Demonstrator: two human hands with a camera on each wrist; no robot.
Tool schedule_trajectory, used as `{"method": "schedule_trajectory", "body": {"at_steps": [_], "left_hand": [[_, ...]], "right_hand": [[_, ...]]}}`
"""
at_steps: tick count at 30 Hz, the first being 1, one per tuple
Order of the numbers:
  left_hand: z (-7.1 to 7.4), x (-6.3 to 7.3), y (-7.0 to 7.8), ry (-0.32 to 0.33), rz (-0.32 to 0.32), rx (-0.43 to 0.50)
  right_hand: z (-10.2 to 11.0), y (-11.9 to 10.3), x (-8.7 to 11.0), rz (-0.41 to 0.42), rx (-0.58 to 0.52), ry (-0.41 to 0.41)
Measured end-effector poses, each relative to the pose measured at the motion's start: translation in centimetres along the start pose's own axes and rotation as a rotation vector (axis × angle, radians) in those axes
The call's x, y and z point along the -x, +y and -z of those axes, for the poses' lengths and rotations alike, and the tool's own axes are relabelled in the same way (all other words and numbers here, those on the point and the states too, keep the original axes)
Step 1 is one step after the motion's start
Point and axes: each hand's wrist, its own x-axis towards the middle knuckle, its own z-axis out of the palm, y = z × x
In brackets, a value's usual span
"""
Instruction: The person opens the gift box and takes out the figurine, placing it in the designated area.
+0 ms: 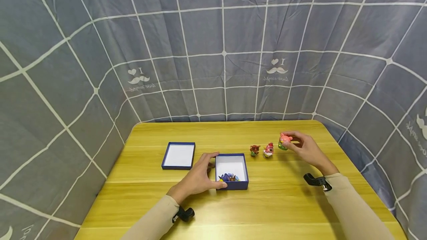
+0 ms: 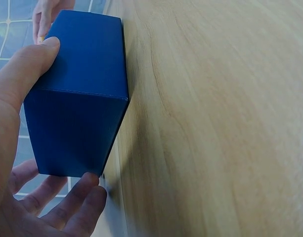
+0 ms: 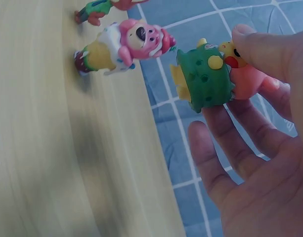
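Observation:
My left hand (image 1: pixel 199 177) holds the open blue box (image 1: pixel 237 185) at its left side, thumb on the near wall and fingers toward the back corner. Inside the white-lined box lie several small figurines (image 1: pixel 229 177), mostly purple and brown. In the left wrist view the thumb and fingers span the outside of the box (image 2: pixel 82 59). To the right, above the table, my right hand (image 1: pixel 308 150) pinches a pink-and-green toy figurine (image 3: pixel 205 76) between thumb and fingers. Just left of it stand a pink bear figurine (image 1: pixel 268 150) and a reddish-brown figurine (image 1: pixel 254 150), both upright.
A blue-edged lid (image 1: pixel 179 155), white inside, lies left of the box. The yellow wood-grain table (image 1: pixel 213 214) has a grey checked curtain (image 1: pixel 207 69) behind it and at both sides. A black band (image 1: pixel 317 181) sits on each wrist.

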Motion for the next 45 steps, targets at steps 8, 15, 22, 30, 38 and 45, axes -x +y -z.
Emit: {"method": "schedule_trajectory", "body": {"at_steps": [8, 15, 22, 30, 38, 45], "left_hand": [[0.0, 0.0, 0.1, -0.002, -0.008, -0.009], [0.1, 0.0, 0.2, 0.006, -0.008, -0.012], [-0.1, 0.1, 0.0, 0.008, 0.000, -0.030], [-0.1, -0.1, -0.2, 0.008, -0.004, -0.032], [0.0, 0.1, -0.3, 0.004, -0.006, -0.022], [0.2, 0.0, -0.1, 0.000, -0.012, -0.014]], "right_hand": [[-0.3, 1.0, 0.1, -0.001, 0.003, 0.000], [-0.5, 2.3, 0.2, 0.026, 0.018, -0.031], [-0.7, 2.9, 0.5, 0.048, 0.010, -0.054], [-1.0, 3.1, 0.5, 0.000, 0.002, -0.084], [-1.4, 3.3, 0.2, -0.035, 0.047, -0.114], [-1.6, 3.4, 0.1, -0.051, 0.064, -0.137]]}}
